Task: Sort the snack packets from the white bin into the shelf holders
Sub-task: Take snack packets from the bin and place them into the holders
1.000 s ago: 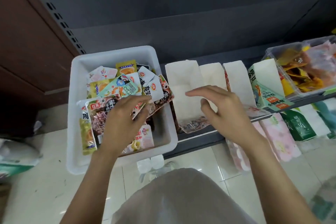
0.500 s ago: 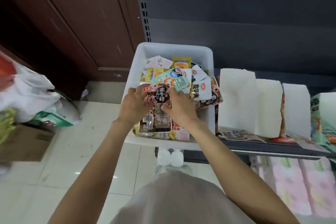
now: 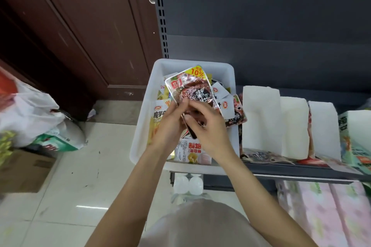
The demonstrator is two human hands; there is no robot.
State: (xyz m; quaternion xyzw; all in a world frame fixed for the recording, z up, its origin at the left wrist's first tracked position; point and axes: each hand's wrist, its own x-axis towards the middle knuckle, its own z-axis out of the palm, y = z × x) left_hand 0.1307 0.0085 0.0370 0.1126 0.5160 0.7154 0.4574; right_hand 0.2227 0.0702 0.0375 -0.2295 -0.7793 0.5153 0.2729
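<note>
A dark snack packet (image 3: 190,91) stands upright above the white bin (image 3: 140,126), its long axis running away from the person and its yellow-tagged end farthest. The left hand (image 3: 170,126) and right hand (image 3: 206,128) meet at its near end, fingers curled and pinching it, possibly over a second packet. White shelf holders (image 3: 261,120) stand just right of the bin.
</note>
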